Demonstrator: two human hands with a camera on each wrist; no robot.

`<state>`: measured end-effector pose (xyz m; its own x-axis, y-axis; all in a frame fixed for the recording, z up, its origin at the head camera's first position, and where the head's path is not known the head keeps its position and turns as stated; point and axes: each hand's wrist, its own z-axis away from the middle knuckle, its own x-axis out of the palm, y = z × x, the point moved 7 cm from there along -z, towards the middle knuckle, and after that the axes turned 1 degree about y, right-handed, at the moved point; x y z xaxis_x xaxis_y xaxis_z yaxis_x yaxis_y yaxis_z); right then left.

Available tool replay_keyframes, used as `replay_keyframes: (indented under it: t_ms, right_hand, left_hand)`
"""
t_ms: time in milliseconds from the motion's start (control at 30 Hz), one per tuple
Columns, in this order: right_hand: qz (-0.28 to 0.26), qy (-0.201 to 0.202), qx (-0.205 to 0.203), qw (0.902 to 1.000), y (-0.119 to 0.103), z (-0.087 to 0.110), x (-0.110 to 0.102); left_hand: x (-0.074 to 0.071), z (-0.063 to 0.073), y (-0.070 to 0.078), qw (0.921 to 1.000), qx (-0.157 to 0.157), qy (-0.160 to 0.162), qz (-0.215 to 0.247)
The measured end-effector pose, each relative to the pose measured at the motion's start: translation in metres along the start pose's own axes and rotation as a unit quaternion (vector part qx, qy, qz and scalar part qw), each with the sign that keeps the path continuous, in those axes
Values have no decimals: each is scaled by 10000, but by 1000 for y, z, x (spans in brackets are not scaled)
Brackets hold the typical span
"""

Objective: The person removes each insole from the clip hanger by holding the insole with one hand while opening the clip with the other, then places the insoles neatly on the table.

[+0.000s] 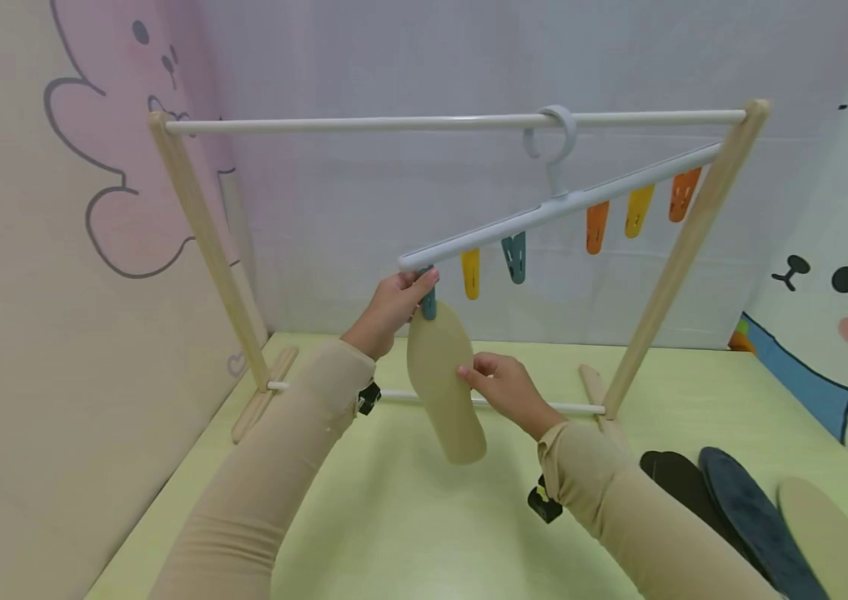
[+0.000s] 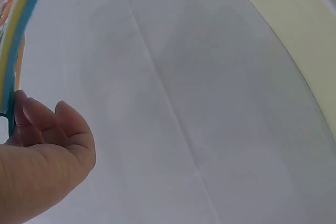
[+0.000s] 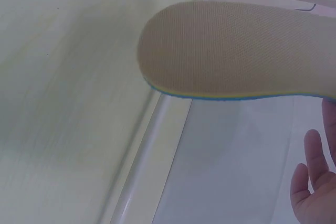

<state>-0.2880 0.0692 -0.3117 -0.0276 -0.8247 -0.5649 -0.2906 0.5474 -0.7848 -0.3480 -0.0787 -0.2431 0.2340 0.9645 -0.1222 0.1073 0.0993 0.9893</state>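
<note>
A beige insole (image 1: 442, 392) hangs toe end up under the low left end of a white clip hanger (image 1: 485, 236). My left hand (image 1: 388, 308) pinches the teal clip (image 1: 429, 307) there, and the clip overlaps the insole's top edge. With thumb and fingers, my right hand (image 1: 508, 388) holds the insole by its right edge, about midway down. In the right wrist view the insole (image 3: 231, 51) shows a textured beige face and a blue-yellow edge. The left wrist view has my left hand (image 2: 50, 156) beside that layered edge.
The hanger tilts up to the right from a white rail (image 1: 363, 125) on a wooden stand (image 1: 694, 275). Yellow clips (image 1: 472, 275), another teal clip (image 1: 515, 258) and orange clips (image 1: 598, 227) hang along it. Black (image 1: 682, 492), navy (image 1: 750, 508) and beige insoles (image 1: 829, 533) lie front right.
</note>
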Motion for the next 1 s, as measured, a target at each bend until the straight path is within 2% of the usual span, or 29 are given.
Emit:
replay_keyframes:
  t_ms: [133, 300, 533, 633, 767, 1000]
  right_hand:
    - [132, 41, -56, 9999, 0, 1, -2]
    - [24, 189, -16, 9998, -1, 4, -7]
    - [-212, 533, -524, 9970, 0, 6, -15]
    - [-247, 594, -389, 9972, 0, 6, -16]
    - [-168, 588, 45, 9981, -2, 9, -16]
    - [-107, 563, 179, 9982, 8, 11, -15]
  left_hand:
    - [2, -2, 1, 9999, -50, 119, 106]
    - [3, -2, 3, 9990, -98, 322, 284]
    - [4, 1, 8, 9977, -172, 531, 398]
    - [5, 1, 9, 9969, -160, 628, 457]
    - [5, 0, 8, 9961, -158, 728, 475]
    - [6, 1, 7, 9961, -177, 751, 438]
